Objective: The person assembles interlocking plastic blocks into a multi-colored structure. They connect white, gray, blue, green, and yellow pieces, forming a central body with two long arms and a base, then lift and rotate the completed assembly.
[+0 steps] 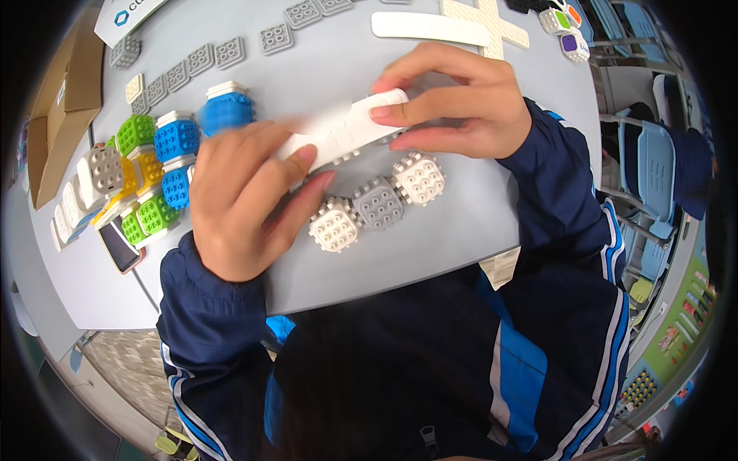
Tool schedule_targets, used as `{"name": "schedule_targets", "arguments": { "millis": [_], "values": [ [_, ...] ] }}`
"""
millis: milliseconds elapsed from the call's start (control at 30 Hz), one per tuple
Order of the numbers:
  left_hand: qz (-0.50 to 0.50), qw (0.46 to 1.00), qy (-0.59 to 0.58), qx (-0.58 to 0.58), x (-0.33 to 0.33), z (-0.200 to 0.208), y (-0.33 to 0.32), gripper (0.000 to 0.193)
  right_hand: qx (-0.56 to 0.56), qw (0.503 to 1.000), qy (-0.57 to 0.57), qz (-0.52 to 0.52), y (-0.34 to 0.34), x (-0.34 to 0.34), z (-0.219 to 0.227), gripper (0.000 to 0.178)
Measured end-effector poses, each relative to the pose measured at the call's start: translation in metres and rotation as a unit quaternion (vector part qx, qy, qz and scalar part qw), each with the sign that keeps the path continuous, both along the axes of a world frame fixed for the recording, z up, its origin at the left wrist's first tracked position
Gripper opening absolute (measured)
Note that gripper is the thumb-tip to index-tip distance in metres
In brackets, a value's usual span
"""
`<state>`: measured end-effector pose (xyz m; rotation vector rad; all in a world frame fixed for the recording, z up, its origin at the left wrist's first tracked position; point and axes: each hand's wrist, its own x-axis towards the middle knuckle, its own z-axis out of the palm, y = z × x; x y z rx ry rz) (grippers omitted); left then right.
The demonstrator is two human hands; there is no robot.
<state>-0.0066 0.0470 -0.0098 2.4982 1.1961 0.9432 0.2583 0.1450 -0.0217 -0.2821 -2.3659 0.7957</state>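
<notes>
A long white plastic strip point(344, 131) with rounded ends and studs on its underside is held tilted above the table between my two hands. My left hand point(242, 192) pinches its near left end, fingers partly blurred. My right hand point(469, 104) grips the far right end between thumb and fingers. Just below lies a joined row of studded cube blocks: a white cube point(336, 225), a grey cube point(378, 203) and another white cube point(419, 178). The strip is apart from these cubes, as far as I can see.
Blue blocks point(177, 138), green blocks point(157, 213) and yellow blocks cluster at the left beside a phone point(121, 246). Grey studded plates point(201, 58) line the back. A white cross-shaped piece point(500, 27) and a white curved strip point(427, 28) lie far right. A cardboard box point(73, 100) stands far left.
</notes>
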Motion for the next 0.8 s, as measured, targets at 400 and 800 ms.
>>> {"name": "schedule_targets", "arguments": {
  "millis": [400,800],
  "values": [
    [0.101,0.993,-0.053,-0.01,0.008,0.002,0.004,0.022,-0.195,0.977,0.08,-0.041,-0.002,-0.002,-0.004,0.041],
    [0.112,0.984,-0.136,-0.021,0.008,-0.004,0.006,0.015,-0.394,0.915,0.066,-0.06,-0.009,0.0,0.016,0.05]
  ]
}}
